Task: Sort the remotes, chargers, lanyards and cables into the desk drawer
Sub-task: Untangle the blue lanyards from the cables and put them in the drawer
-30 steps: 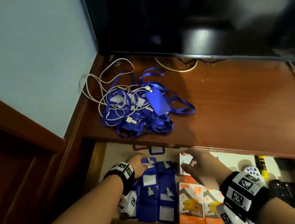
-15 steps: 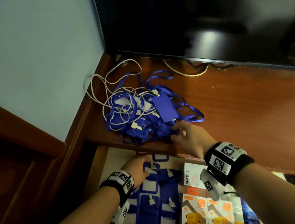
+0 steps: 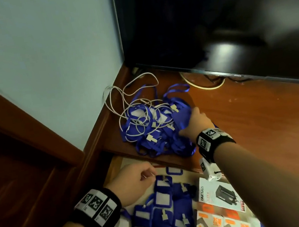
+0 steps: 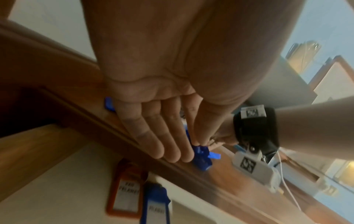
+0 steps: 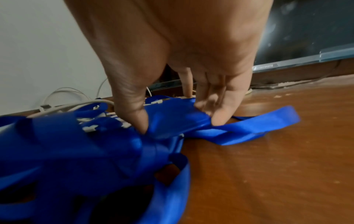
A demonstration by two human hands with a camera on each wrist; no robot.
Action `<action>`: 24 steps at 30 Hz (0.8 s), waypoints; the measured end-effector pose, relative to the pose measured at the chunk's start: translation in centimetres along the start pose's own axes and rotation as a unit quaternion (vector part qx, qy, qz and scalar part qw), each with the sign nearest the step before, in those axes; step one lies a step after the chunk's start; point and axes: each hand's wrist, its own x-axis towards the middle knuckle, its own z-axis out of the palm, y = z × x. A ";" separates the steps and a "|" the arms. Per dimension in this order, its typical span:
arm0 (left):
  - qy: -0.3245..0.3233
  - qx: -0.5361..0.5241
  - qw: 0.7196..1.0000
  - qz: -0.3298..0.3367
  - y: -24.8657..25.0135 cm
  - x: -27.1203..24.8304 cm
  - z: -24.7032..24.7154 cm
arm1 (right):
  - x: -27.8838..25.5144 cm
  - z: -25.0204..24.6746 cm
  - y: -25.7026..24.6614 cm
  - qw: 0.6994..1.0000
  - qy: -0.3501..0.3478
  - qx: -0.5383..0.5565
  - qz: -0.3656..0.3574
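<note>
Centre of frame, on desktop: right hand (image 3: 194, 124) pinching blue badge holder (image 5: 172, 121) atop lanyard pile (image 3: 156, 129), white cable (image 3: 124, 105) tangled through. Left hand (image 3: 133, 183) empty, fingers relaxed, over drawer (image 3: 114, 168). Best lifted slowly, shaking cable free.

Tangled blue lanyards (image 3: 155, 131) and white cable (image 3: 124, 105) on desktop; badge holders (image 3: 163, 207) – flat in drawer (image 3: 114, 168)

wall (image 3: 41, 61): pale blue-grey | desk top (image 3: 262, 126): reddish wood | screen (image 3: 208, 18): dark, possibly television
</note>
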 end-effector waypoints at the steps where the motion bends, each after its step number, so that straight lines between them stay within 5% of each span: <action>1: 0.012 -0.003 1.000 0.014 1.0 0.0 -0.6 | -0.3 -0.5 0.3 1.000 0.007 0.001 0.009; 6: 0.099 -0.020 0.991 0.088 6.1 1.6 -3.5 | -2.9 -4.5 2.6 0.992 0.064 0.102 -0.024; 13: 0.233 0.038 0.954 0.186 15.0 7.6 -7.8 | -10.6 -13.4 2.7 0.911 0.170 0.310 -0.212; 20: 0.101 -0.104 0.956 0.256 24.5 8.6 -8.3 | -17.4 -21.9 3.2 0.842 0.272 0.362 -0.293; 24: 0.124 0.035 0.945 0.301 26.7 4.8 -5.9 | -17.8 -24.9 5.9 0.814 0.396 0.323 -0.277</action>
